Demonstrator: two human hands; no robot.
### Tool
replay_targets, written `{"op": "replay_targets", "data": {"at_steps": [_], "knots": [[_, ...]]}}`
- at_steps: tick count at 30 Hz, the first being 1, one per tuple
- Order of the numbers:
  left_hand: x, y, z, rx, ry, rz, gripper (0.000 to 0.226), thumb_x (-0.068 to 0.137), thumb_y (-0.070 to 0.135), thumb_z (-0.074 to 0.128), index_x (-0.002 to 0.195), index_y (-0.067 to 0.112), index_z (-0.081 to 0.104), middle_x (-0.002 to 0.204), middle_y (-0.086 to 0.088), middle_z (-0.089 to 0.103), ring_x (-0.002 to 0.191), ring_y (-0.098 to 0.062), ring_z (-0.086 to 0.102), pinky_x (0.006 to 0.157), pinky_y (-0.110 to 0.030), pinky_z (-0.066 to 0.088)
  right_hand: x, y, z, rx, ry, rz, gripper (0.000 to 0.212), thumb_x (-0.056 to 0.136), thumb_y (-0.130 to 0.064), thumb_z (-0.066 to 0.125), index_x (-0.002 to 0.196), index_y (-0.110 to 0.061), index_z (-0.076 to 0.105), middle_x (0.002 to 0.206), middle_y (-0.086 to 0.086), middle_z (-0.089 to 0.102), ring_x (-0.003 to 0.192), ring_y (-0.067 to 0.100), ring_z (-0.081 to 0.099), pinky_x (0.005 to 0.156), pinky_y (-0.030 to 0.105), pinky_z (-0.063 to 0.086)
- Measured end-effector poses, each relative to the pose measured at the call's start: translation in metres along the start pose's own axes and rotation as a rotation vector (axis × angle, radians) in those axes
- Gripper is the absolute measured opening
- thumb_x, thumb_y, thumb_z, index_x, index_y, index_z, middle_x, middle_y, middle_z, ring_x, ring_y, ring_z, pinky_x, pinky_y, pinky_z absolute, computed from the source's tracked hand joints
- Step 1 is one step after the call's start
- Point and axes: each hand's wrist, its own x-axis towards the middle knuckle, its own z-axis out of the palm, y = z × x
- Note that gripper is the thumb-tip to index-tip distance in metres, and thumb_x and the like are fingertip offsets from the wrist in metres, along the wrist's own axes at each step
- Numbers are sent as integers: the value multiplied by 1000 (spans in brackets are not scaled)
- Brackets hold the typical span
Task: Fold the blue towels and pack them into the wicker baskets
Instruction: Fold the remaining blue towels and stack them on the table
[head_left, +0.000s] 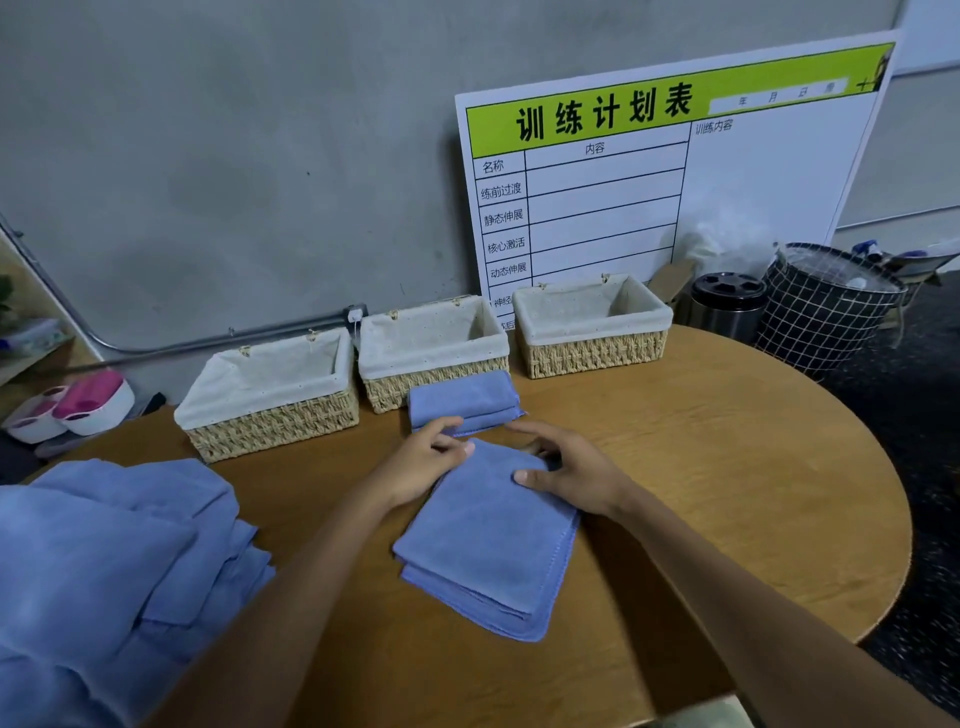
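Note:
A half-folded blue towel (488, 540) lies on the round wooden table (727, 467) in front of me. My left hand (421, 460) pinches its far left corner. My right hand (566, 470) grips its far right edge, thumb on top. Just beyond lies a folded blue towel (462, 402), in front of the middle wicker basket (434, 338). The left basket (270, 395) and the right basket (592, 322) stand beside it; all three have cloth liners and hold nothing visible. A heap of unfolded blue towels (114, 566) covers the table's left side.
A white and green chart board (675, 176) leans on the grey wall behind the baskets. A black canister (727, 304) and a grid-patterned bin (826, 306) stand past the table's far right edge. Pink and white items (78, 405) sit at the left.

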Motion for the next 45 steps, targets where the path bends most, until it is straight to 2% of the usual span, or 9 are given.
{"op": "replay_targets", "data": {"at_steps": [4,8,11,15,21,26,35,39,45], "knots": [[15,-6,-1,-79,-11,49,40,96,35,64,135,30,53,126,3,62,119,-16,60,105,-41,49,23,-2,0,53,-76,-17,60,87,-14,75,141,-19,51,107,2,70,103,11,68,89,26,55],[17,-17,-3,-123,64,131,28,95,27,68,123,23,65,121,11,63,114,-9,61,100,-33,48,43,-1,-2,77,-111,5,52,86,-14,76,134,-16,57,104,-1,73,100,8,69,87,22,53],[15,-26,-7,-145,160,152,23,95,27,67,118,24,66,123,14,61,118,-2,57,101,-29,45,50,3,-3,50,-74,12,41,88,-22,75,126,-19,62,105,3,72,97,6,67,84,19,52],[11,-30,-11,-221,280,149,28,95,25,68,122,23,63,124,13,59,123,-7,55,93,-23,50,57,1,4,69,-14,16,28,90,-25,73,117,-25,65,113,-5,67,100,1,63,82,14,49],[0,-28,-27,-303,346,157,29,89,27,76,116,35,67,125,8,64,120,-10,60,104,-46,51,59,-20,14,104,122,-68,32,90,-18,73,121,-17,66,107,-15,65,102,7,64,86,20,51],[-25,-16,-37,-253,405,254,30,87,24,78,114,34,68,119,15,67,117,-11,62,103,-49,51,46,-40,20,89,226,-175,31,85,-14,78,112,-27,70,102,-12,68,100,2,64,87,19,50],[-85,-11,-27,-28,437,363,32,85,11,79,109,30,69,107,25,68,107,0,63,94,-15,46,-10,-59,35,-151,325,-363,34,79,-14,82,111,-20,75,109,-22,70,104,-19,56,90,2,36],[-107,-22,-19,92,431,446,32,83,9,81,106,29,71,103,16,68,104,-7,64,90,-15,45,-36,-49,43,-255,335,-378,45,77,-22,84,117,-35,70,103,-37,65,101,-20,53,93,11,27],[-122,-34,-8,139,302,411,27,90,18,76,112,32,68,97,12,67,99,-9,65,87,-19,47,-56,-40,53,-229,252,-322,46,80,-40,79,122,-46,62,101,-31,69,101,-5,62,95,23,34]]}}
